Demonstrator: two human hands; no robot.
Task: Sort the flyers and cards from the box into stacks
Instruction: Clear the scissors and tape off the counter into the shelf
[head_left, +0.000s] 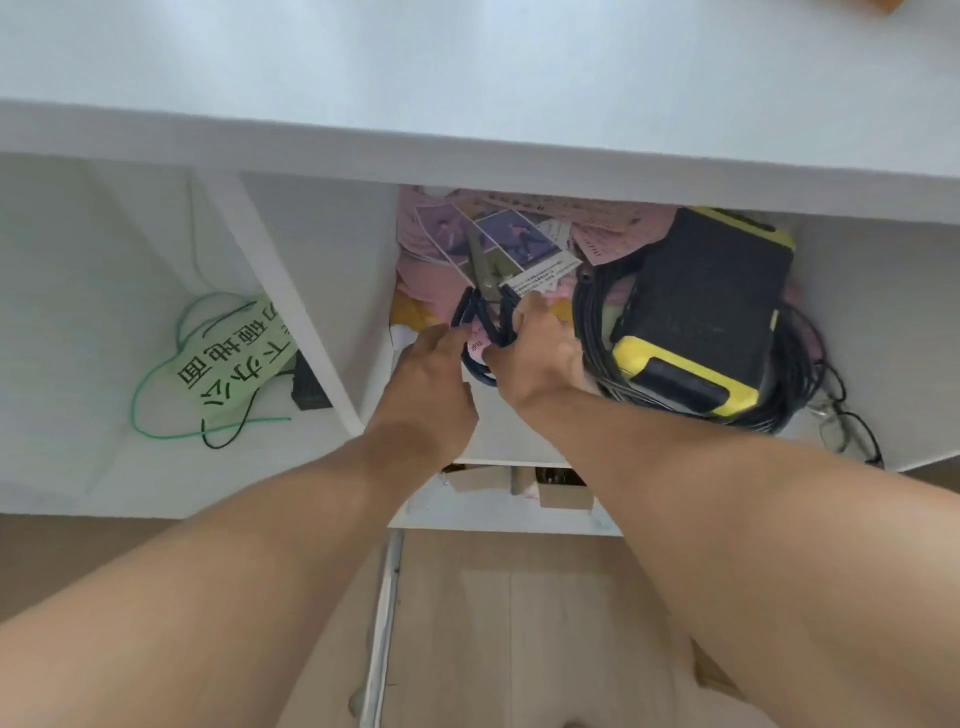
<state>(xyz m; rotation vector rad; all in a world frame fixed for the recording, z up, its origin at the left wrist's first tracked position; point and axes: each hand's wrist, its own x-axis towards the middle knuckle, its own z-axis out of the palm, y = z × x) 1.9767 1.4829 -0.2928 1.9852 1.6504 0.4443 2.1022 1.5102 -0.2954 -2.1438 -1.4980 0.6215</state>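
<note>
Purple photo flyers (511, 241) and pink cards (597, 223) lie jumbled in a white box (498, 431) in the middle shelf compartment. Scissors (480, 270) with dark blue handles rest on top of the pile, blades pointing away from me. My right hand (540, 358) is closed around the scissors' handle loops, thumb on top. My left hand (431, 379) is right beside it, its curled fingertips touching the left loop and a small pink card (475, 344). The left fingers are hidden, so its grip is unclear.
A black and yellow device (701, 312) sits on coiled black cable (784, 384) right of the pile. Eyeglasses (847, 426) lie at the far right. The left compartment holds a green sign (234, 353) with green and black wires. A white tabletop (467, 67) overhangs the shelf.
</note>
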